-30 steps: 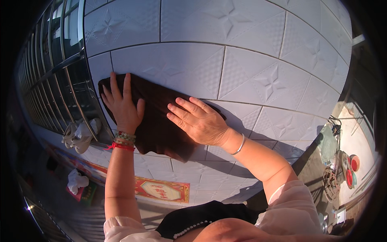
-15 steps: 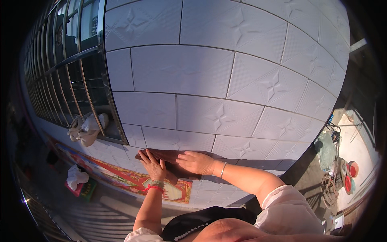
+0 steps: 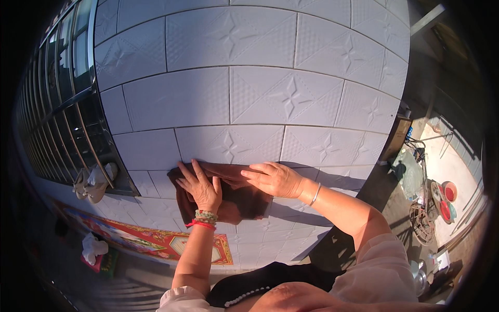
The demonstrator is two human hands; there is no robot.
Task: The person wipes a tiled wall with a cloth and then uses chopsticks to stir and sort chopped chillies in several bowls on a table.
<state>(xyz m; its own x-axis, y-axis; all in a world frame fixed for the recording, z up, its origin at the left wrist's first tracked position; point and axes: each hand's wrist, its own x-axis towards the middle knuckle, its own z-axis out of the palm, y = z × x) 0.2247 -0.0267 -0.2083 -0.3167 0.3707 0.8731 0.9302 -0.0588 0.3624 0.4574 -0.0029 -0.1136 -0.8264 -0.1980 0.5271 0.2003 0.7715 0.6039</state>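
Observation:
A dark brown cloth [image 3: 244, 200] lies spread against the white tiled wall [image 3: 202, 99]. My left hand [image 3: 201, 190] rests flat on the left part of the cloth, fingers spread and pointing up. Beaded and red bracelets [image 3: 205, 218] circle that wrist. The fingers of my right hand [image 3: 278, 179] stretch out leftward over the cloth's upper right edge, while its palm is beside the cloth at the wall. A silver bangle [image 3: 316, 194] is on the right wrist. My arms cast shadows on the tiles.
A barred window [image 3: 67, 104] is at the left, with pale shoes [image 3: 93, 190] on its sill. Below runs a red and gold decorative panel [image 3: 150, 240]. A white bag [image 3: 94, 246] sits low left. Bowls [image 3: 445, 203], a fan-like wire frame [image 3: 422, 223] and clutter stand right, past the wall's corner.
Both hands and the cloth have shifted up and rightward along the wall. More of the cloth shows spread out now. The view has turned to the right.

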